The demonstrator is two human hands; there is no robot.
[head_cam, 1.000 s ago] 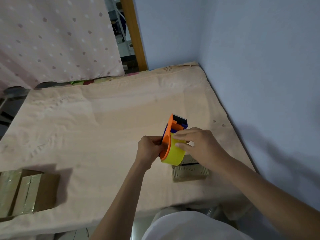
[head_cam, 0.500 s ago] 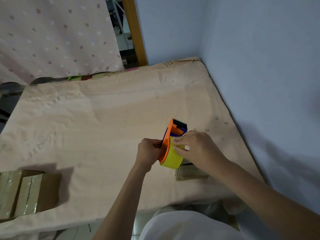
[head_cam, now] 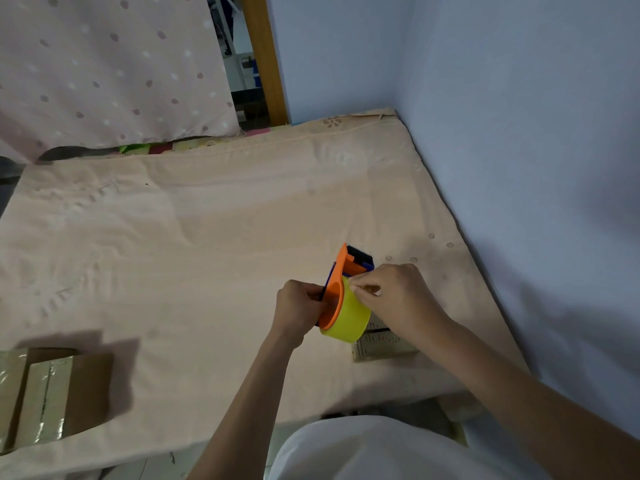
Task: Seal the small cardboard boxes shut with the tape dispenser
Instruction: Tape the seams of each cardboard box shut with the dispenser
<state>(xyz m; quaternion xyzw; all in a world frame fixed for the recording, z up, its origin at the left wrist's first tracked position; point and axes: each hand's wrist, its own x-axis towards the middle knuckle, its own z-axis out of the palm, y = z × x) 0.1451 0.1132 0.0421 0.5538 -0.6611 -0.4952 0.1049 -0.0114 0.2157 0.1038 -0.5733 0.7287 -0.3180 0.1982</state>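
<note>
Bed (head_cam: 207, 254), peach-coloured sheet, faint flower print, filling most of the view; blue wall (head_cam: 519, 133) tight along its right side and behind the far corner. Pink dotted curtain (head_cam: 104, 64) hanging past the far left edge, wooden post (head_cam: 265, 57) beside it.

Near left edge of the bed: taped cardboard boxes (head_cam: 45, 400), brown, glossy tape strips over the tops, close together, well apart from the hands.

Near right part of the bed: small cardboard box (head_cam: 381, 346), pale, printed side facing the camera, sitting on the sheet. Top largely hidden behind the tape roll and right wrist; flaps not readable.

Tape dispenser (head_cam: 341, 285) held in the air just above and left of that box. Orange frame, dark blue cutter end pointing away, wide yellow tape roll (head_cam: 348, 322) seated in it, roll end nearest the camera.

Left hand (head_cam: 298, 310): fingers curled round the dispenser's left side, gripping it. Right hand (head_cam: 394, 294): thumb and forefinger pinched together at the top of the yellow roll, on the tape there; remaining fingers curled. Tape end itself too small to make out.

White clothing (head_cam: 363, 452) at the bottom edge.
</note>
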